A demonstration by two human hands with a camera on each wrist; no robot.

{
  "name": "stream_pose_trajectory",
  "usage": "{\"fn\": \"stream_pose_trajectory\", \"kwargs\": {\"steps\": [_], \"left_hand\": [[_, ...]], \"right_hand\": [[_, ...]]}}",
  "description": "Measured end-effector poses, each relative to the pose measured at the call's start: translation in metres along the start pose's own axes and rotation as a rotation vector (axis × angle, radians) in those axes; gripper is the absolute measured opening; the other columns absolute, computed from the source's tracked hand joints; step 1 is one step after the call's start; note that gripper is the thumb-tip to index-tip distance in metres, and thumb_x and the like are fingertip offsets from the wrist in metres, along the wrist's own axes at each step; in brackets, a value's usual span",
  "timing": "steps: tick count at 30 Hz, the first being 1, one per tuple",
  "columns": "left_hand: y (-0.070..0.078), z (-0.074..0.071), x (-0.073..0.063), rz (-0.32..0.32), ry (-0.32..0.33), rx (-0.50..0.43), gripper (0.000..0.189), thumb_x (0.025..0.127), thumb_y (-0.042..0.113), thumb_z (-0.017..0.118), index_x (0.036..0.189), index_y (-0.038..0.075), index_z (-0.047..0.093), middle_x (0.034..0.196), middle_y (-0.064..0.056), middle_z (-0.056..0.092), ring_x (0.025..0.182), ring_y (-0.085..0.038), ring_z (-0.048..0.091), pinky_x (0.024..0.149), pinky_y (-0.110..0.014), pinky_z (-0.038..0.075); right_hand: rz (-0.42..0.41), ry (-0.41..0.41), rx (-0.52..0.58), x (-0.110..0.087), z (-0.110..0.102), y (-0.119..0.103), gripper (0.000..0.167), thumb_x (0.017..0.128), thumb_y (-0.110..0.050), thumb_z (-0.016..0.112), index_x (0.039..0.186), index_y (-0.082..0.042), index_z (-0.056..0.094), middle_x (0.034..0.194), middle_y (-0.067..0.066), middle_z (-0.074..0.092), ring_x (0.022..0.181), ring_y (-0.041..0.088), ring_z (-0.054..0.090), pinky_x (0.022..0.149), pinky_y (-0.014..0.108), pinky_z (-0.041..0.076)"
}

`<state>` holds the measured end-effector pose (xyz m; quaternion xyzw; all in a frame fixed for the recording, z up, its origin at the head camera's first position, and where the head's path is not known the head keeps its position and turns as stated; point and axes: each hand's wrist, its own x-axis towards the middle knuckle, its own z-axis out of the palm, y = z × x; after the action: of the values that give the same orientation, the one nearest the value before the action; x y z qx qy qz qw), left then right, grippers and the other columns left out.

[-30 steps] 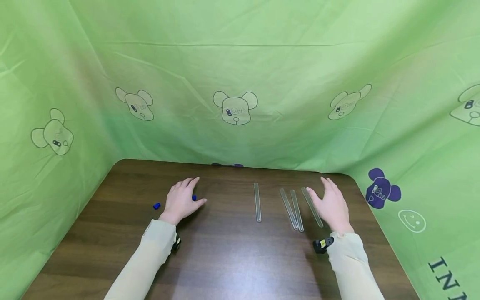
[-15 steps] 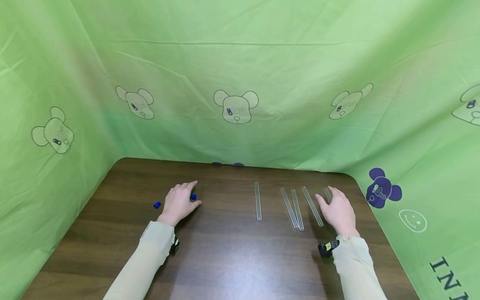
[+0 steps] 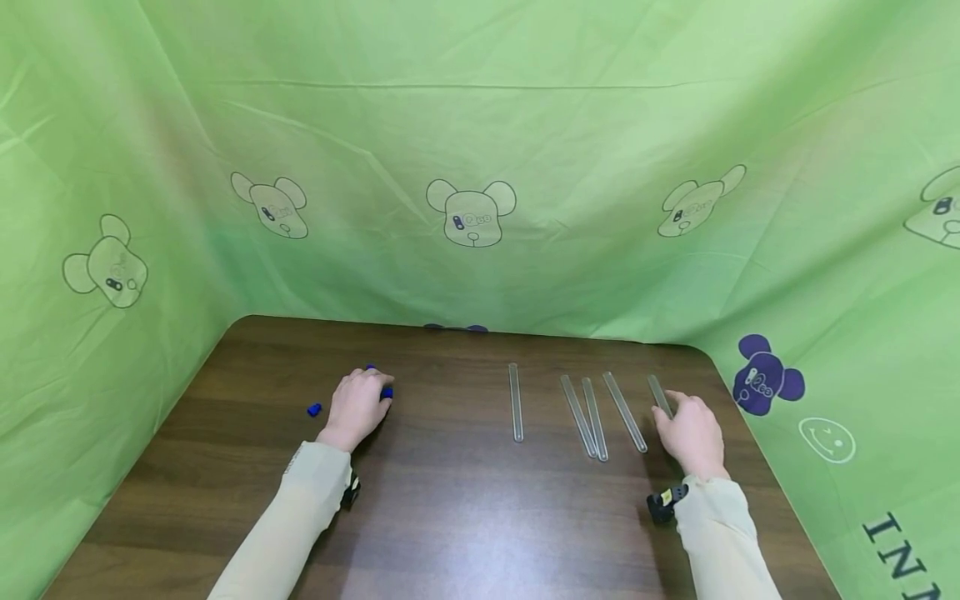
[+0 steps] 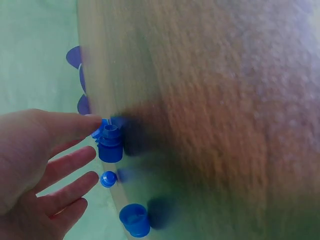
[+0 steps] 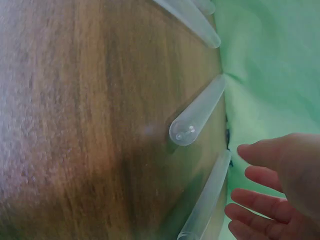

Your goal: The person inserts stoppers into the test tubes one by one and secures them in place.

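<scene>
My left hand point(image 3: 356, 410) is low over the table on the left, with thumb and index finger on either side of a blue stopper point(image 3: 387, 392). In the left wrist view the thumb tip overlaps a blue stopper point(image 4: 110, 150), and the fingers are only slightly bent; contact is unclear. Another stopper point(image 3: 371, 367) peeks out behind the hand, and one point(image 3: 314, 410) lies to its left. On the right, my right hand point(image 3: 693, 435) hovers at the rightmost clear test tube point(image 3: 657, 390), hiding its near end. In the right wrist view its loose fingers point(image 5: 262, 205) appear apart from the tube point(image 5: 205, 200).
Several more clear test tubes lie flat on the brown wooden table point(image 3: 450, 500): one alone near the middle point(image 3: 516, 404), two touching at their near ends point(image 3: 594, 421), and one beside them point(image 3: 625, 412). A green printed cloth point(image 3: 480, 125) surrounds the table's back and sides.
My right hand has moved right and toward me, uncovering the far part of the rightmost tube. The left hand has drawn its thumb and index finger closer around a stopper, exposing another behind.
</scene>
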<state>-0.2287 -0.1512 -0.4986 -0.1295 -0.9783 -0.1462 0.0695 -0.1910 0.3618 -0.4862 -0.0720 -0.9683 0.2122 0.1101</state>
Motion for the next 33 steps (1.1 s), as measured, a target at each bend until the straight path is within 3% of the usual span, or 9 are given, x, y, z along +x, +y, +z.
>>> {"fn": "stream_pose_trajectory", "kwargs": {"steps": [17,33], "left_hand": [[0.000,0.001,0.005,0.003,-0.019,0.026,0.025,0.089,0.007,0.078,0.114,0.009,0.078,0.112,-0.010,0.073,0.106,-0.035,0.064,0.099,-0.051,0.047],[0.000,0.003,0.007,0.021,-0.013,-0.015,0.024,0.088,0.002,0.079,0.111,0.004,0.078,0.107,-0.013,0.074,0.100,-0.034,0.068,0.089,-0.049,0.054]], "right_hand": [[0.080,0.009,-0.013,0.005,0.007,0.018,0.030,0.087,-0.007,0.067,0.114,0.007,0.069,0.095,0.023,0.069,0.085,0.048,0.064,0.064,0.059,0.049],[0.084,0.007,-0.033,0.005,0.007,0.024,0.030,0.085,-0.004,0.067,0.112,0.009,0.070,0.095,0.025,0.070,0.084,0.052,0.064,0.064,0.062,0.050]]}}
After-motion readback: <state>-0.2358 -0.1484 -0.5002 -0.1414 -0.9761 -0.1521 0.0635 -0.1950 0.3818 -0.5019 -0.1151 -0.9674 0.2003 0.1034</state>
